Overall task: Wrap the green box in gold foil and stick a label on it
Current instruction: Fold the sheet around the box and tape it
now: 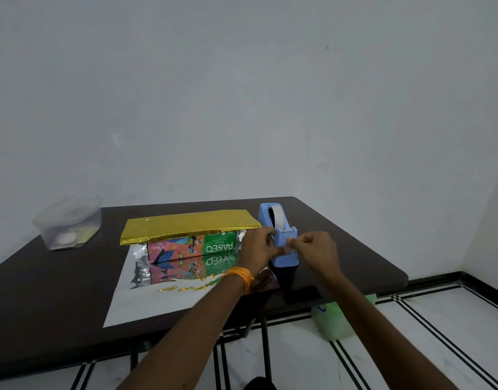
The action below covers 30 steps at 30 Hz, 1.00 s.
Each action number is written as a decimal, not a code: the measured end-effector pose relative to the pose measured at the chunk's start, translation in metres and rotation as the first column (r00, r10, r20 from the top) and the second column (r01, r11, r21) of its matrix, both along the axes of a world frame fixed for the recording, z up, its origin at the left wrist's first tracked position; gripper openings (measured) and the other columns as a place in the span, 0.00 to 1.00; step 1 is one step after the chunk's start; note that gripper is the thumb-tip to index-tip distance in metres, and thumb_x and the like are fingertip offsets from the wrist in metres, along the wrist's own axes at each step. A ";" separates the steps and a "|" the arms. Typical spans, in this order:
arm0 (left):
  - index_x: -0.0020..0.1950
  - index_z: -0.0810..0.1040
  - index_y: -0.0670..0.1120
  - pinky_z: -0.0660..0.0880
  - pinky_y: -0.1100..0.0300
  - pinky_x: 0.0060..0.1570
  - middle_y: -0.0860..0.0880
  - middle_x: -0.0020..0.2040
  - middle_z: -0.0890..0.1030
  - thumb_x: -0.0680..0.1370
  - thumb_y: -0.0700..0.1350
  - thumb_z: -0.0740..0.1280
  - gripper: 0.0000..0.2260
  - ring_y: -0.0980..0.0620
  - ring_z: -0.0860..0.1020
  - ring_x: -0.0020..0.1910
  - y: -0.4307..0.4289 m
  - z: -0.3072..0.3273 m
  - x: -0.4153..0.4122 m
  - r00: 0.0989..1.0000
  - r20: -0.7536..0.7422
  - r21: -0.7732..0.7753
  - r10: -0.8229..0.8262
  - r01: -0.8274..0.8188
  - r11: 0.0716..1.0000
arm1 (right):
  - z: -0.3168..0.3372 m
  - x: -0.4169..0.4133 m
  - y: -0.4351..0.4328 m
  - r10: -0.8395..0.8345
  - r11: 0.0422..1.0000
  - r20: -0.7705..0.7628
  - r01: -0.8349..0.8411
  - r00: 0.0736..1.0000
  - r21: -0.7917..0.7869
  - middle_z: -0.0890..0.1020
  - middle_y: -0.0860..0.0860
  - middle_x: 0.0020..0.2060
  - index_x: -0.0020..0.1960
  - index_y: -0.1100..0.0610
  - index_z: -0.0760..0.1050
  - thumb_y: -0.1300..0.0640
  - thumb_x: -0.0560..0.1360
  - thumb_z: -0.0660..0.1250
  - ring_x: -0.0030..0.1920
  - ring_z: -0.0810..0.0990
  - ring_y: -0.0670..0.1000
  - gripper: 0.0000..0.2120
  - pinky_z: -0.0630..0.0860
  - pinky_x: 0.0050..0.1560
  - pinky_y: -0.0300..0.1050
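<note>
L hand [257,244] fingers curled, R hand [316,249] pinching, 2 forearms extended fwd

Orange thread band [240,278] round my left wrist: many thin strands, wound thick and bunched. Left forearm [186,327] bare from band to near frame edge. Right forearm [382,327] bare. Left hand [259,243] and right hand [316,249] bare.
</note>
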State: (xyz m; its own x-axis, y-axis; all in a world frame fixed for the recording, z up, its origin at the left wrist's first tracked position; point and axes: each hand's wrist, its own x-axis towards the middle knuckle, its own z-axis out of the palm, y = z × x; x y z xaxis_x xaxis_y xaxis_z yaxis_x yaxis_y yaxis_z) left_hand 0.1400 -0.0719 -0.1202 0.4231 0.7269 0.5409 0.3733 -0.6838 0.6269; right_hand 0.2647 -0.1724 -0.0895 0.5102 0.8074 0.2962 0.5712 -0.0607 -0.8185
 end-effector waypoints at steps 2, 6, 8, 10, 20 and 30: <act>0.55 0.82 0.38 0.76 0.50 0.41 0.42 0.41 0.84 0.65 0.48 0.82 0.24 0.44 0.80 0.41 0.001 0.002 -0.006 0.996 -0.066 -0.027 -0.054 0.052 0.998 | 0.005 0.004 0.002 -0.036 0.999 0.198 0.037 0.980 -0.003 0.67 0.46 0.19 0.25 0.55 0.68 0.58 0.74 0.73 0.21 0.64 0.43 0.22 0.62 0.23 0.32; 0.66 0.78 0.39 0.75 0.57 0.45 0.42 0.45 0.84 0.66 0.44 0.82 0.30 0.45 0.81 0.45 -0.005 0.005 -0.012 0.991 -0.116 -0.038 -0.069 0.065 0.997 | 0.010 0.008 0.008 -0.002 1.000 0.308 0.011 0.952 -0.029 0.61 0.46 0.18 0.23 0.53 0.59 0.61 0.72 0.72 0.21 0.60 0.44 0.27 0.60 0.25 0.39; 0.68 0.77 0.39 0.74 0.57 0.44 0.41 0.45 0.84 0.68 0.45 0.81 0.31 0.45 0.80 0.45 -0.008 0.005 -0.013 0.992 -0.113 -0.047 -0.065 0.060 0.997 | 0.009 0.011 0.012 0.002 0.999 0.297 0.014 0.955 -0.051 0.63 0.46 0.19 0.23 0.54 0.61 0.60 0.72 0.73 0.21 0.61 0.44 0.26 0.62 0.26 0.39; 0.69 0.76 0.40 0.77 0.53 0.46 0.41 0.46 0.84 0.68 0.44 0.80 0.31 0.45 0.81 0.45 -0.009 0.005 -0.015 0.991 -0.119 -0.045 -0.056 0.051 0.998 | 0.006 0.013 0.010 -0.009 0.994 0.306 0.043 0.952 -0.105 0.66 0.48 0.20 0.24 0.55 0.65 0.61 0.71 0.74 0.22 0.64 0.46 0.23 0.63 0.25 0.38; 0.57 0.82 0.48 0.79 0.52 0.42 0.51 0.41 0.84 0.71 0.40 0.69 0.15 0.51 0.81 0.40 -0.001 0.014 -0.045 0.991 -0.133 0.036 0.030 -0.026 0.999 | 0.017 -0.008 -0.004 0.087 0.961 0.315 -0.163 0.945 0.223 0.79 0.45 0.30 0.39 0.54 0.80 0.58 0.74 0.73 0.32 0.77 0.41 0.06 0.69 0.35 0.31; 0.49 0.84 0.49 0.76 0.57 0.44 0.51 0.44 0.84 0.75 0.41 0.70 0.06 0.53 0.79 0.44 0.046 0.037 -0.156 0.946 -0.052 0.183 0.320 -0.306 0.934 | 0.008 -0.077 0.090 0.396 0.872 0.420 -0.478 0.816 0.107 0.82 0.52 0.52 0.70 0.53 0.72 0.63 0.74 0.74 0.55 0.80 0.52 0.27 0.78 0.54 0.53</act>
State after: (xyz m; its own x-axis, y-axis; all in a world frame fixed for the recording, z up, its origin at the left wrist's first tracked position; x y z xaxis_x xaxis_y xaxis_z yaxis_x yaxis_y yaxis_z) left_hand -0.0162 -0.0258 -0.0836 0.2357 0.7291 0.6425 0.6294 -0.6183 0.4707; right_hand 0.1872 -0.0822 -0.0813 -0.0653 0.8208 0.5675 0.7606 0.4091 -0.5041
